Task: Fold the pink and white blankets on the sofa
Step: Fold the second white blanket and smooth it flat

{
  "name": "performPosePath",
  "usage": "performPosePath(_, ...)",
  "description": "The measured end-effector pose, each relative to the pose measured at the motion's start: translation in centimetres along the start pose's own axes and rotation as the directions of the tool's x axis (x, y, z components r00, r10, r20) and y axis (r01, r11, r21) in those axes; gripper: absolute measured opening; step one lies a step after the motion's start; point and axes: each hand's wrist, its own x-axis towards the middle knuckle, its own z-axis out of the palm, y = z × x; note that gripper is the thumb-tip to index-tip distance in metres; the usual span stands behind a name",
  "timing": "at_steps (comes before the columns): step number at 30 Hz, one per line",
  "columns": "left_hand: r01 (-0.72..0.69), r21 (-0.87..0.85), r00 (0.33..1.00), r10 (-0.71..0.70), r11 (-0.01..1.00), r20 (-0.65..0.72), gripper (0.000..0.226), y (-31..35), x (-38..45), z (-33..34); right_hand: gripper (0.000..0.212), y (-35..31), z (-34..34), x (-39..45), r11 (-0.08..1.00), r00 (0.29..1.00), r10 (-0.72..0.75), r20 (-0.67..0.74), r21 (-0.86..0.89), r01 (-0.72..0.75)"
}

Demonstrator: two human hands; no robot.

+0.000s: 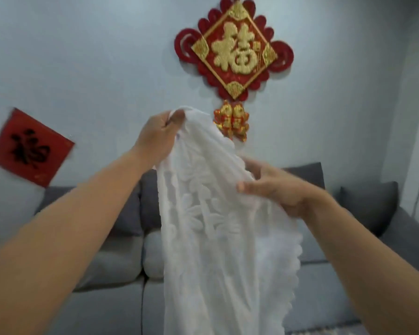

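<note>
— Both forearms reach forward; what's held?
— White blanket (218, 238), hanging above the grey sofa (324, 298). Left hand (159, 136) pinches its top corner; right hand (273, 187) grips its edge.
— Room?
— Pale wall, red-gold ornament (234, 48), red paper (29, 147).

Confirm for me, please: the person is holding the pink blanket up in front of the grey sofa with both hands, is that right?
Not quite: the head view shows a white blanket, not a pink one. The left hand pinches its top edge and the right hand grips its side, in front of the grey sofa.
</note>
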Motion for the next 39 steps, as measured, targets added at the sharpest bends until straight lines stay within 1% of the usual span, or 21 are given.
performPosePath(2, -0.042, 0.14, 0.995, 0.053, 0.989, -0.083, 0.047, -0.3, 1.4, -2.2, 0.026, 2.0, 0.4, 0.6, 0.924, 0.964, 0.234, 0.123, -0.337, -0.181)
performPosePath(3, -0.057, 0.224, 0.991, 0.084, 0.973, -0.109, 0.047, -0.9, 1.7, -3.4, 0.017, 3.2, 0.2, 1.1, 0.837, 0.942, 0.328, 0.068, -0.484, -0.256)
performPosePath(5, -0.037, 0.355, 0.984, 0.096, 0.934, -0.149, 0.048, -2.8, 1.5, -5.7, 0.016, 4.9, -1.2, 1.9, 0.663, 0.903, 0.345, -0.257, -0.614, -0.429)
performPosePath(7, 0.029, 0.442, 0.984, 0.052, 0.897, -0.169, 0.047, -5.0, 0.1, -7.2, 0.012, 5.4, -3.5, 2.5, 0.506, 0.769, 0.059, -0.637, -0.645, -0.573)
performPosePath(8, 0.065, 0.47, 0.984, 0.023, 0.88, -0.179, 0.046, -6.0, -0.8, -7.7, 0.011, 5.2, -4.4, 2.6, 0.451, 0.667, -0.143, -0.732, -0.647, -0.614)
performPosePath(10, 0.154, 0.438, 0.964, -0.038, 0.886, -0.262, 0.046, -7.5, -2.7, -8.1, 0.016, 5.3, -5.7, 2.5, 0.408, 0.528, -0.403, -0.747, -0.663, -0.628)
performPosePath(12, 0.257, 0.317, 0.909, -0.116, 0.913, -0.401, 0.047, -8.8, -4.4, -8.5, 0.014, 6.6, -6.6, 2.4, 0.386, 0.48, -0.462, -0.746, -0.656, -0.649)
performPosePath(14, 0.328, 0.244, 0.84, -0.163, 0.913, -0.517, 0.046, -10.7, -6.1, -9.5, 0.019, 8.9, -7.4, 1.8, 0.384, 0.455, -0.411, -0.79, -0.602, -0.7)
performPosePath(17, 0.462, 0.167, 0.767, -0.297, 0.871, -0.569, 0.043, -14.2, -9.4, -10.6, 0.032, 12.6, -7.8, 0.2, 0.455, 0.384, -0.408, -0.829, -0.549, -0.701)
performPosePath(20, 0.62, 0.117, 0.695, -0.475, 0.776, -0.54, 0.044, -18.2, -13.1, -10.5, 0.031, 16.9, -5.8, -0.8, 0.47, 0.488, -0.18, -0.854, -0.511, -0.72)
performPosePath(23, 0.779, -0.011, 0.541, -0.68, 0.627, -0.495, 0.038, -20.6, -16.2, -10.7, 0.019, 20.4, -2.8, -1.9, 0.623, 0.546, 0.173, -0.82, -0.338, -0.706)
performPosePath(26, 0.808, 0.135, 0.586, -0.804, 0.573, -0.1, 0.02, -19.1, -18.2, -8.8, 0.022, 19.3, 1.4, -2.8, 0.814, 0.802, 0.373, -0.467, -0.25, -0.524)
performPosePath(28, 0.657, 0.303, 0.637, -0.724, 0.69, 0.266, 0.025, -14.5, -18.9, -5.3, 0.021, 16.3, 4.7, -2.5, 0.862, 0.926, 0.351, -0.141, -0.336, -0.378)
performPosePath(29, 0.549, 0.311, 0.646, -0.63, 0.776, 0.431, 0.047, -12.2, -19.1, -3.3, 0.02, 14.9, 6.0, -1.9, 0.874, 0.953, 0.301, -0.034, -0.39, -0.29)
performPosePath(31, 0.48, 0.212, 0.56, -0.484, 0.851, 0.672, 0.077, -7.2, -19.9, 0.7, 0.017, 12.7, 8.3, -0.4, 0.905, 0.982, 0.184, 0.032, -0.396, -0.157)
performPosePath(32, 0.449, 0.175, 0.545, -0.424, 0.876, 0.723, 0.07, -5.5, -20.4, 2.3, 0.012, 12.1, 8.7, 0.2, 0.929, 0.989, 0.145, 0.004, -0.345, -0.134)
performPosePath(34, 0.372, 0.188, 0.589, -0.388, 0.909, 0.709, 0.028, -4.3, -21.1, 4.1, 0.002, 11.8, 8.8, 0.3, 0.956, 0.994, 0.095, -0.057, -0.273, -0.107)
performPosePath(35, 0.326, 0.232, 0.645, -0.396, 0.916, 0.654, 0.009, -4.4, -21.1, 4.2, 0.006, 12.2, 8.3, -0.2, 0.939, 0.994, 0.09, -0.066, -0.327, -0.107)
performPosePath(36, 0.316, 0.28, 0.686, -0.422, 0.907, 0.592, 0.015, -4.8, -20.9, 3.8, 0.008, 13.1, 7.7, -0.8, 0.883, 0.99, 0.133, -0.046, -0.449, -0.139)
performPosePath(38, 0.41, 0.278, 0.675, -0.494, 0.869, 0.548, 0.028, -5.4, -20.7, 2.2, 0.005, 15.8, 6.7, -2.3, 0.591, 0.925, 0.379, -0.016, -0.765, -0.255)
performPosePath(39, 0.446, 0.289, 0.624, -0.526, 0.847, 0.579, 0.028, -5.3, -20.7, 1.2, 0.011, 17.4, 6.2, -3.0, 0.408, 0.867, 0.493, -0.065, -0.863, -0.297)
